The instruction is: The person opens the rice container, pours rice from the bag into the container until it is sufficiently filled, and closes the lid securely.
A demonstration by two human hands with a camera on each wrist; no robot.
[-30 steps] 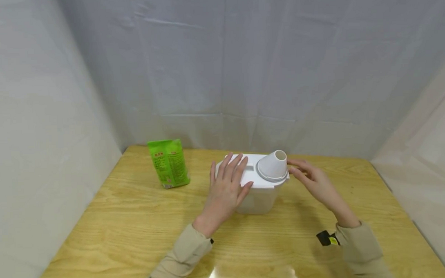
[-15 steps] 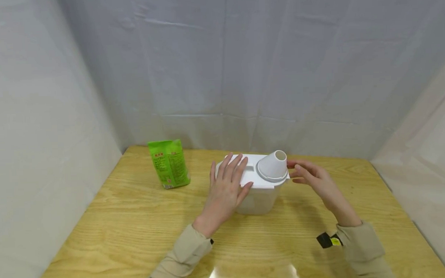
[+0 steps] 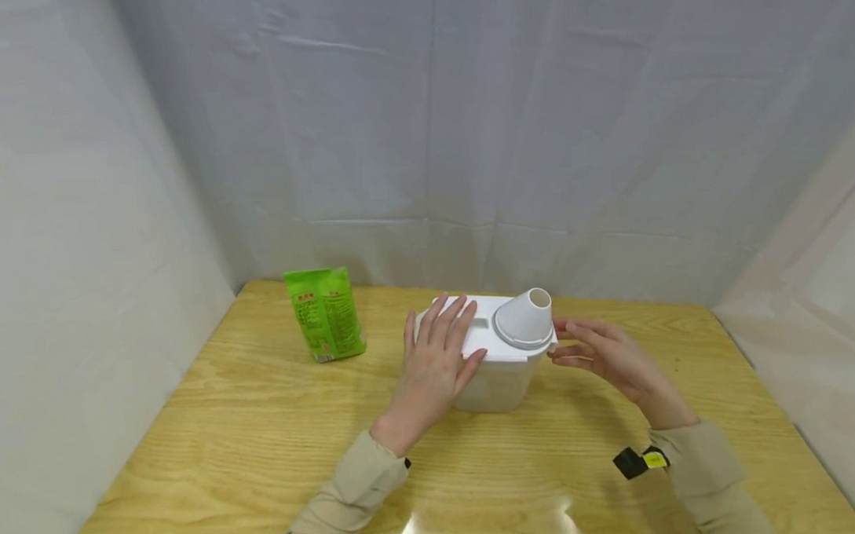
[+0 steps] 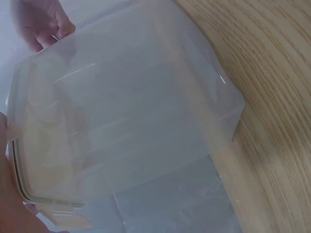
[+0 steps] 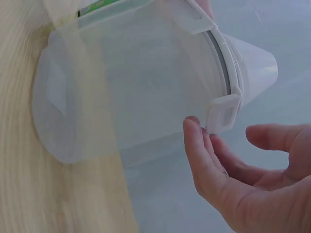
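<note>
A translucent plastic storage container (image 3: 491, 386) with a white lid (image 3: 496, 347) stands upright on the table. A white cone-shaped cap (image 3: 523, 320) sits at the lid's right end. My left hand (image 3: 434, 369) rests on the left part of the lid with its fingers spread. At the container's right end is my right hand (image 3: 611, 363), its fingers slightly bent. In the right wrist view the fingertips (image 5: 192, 124) are right beside a white side latch (image 5: 223, 114), and the thumb stands apart from it. Whether the fingertips touch the latch is hard to tell.
A green printed bag (image 3: 326, 318) stands upright to the left of the container. The wooden table (image 3: 264, 438) is bordered by grey-white sheeting (image 3: 367, 143) at the back and both sides. A black tag with a yellow patch (image 3: 639, 462) is at the right sleeve's cuff.
My right hand has shifted slightly down at the container's right end, and its fingers and thumb have changed position. My left hand, the container and the green bag have stayed put.
</note>
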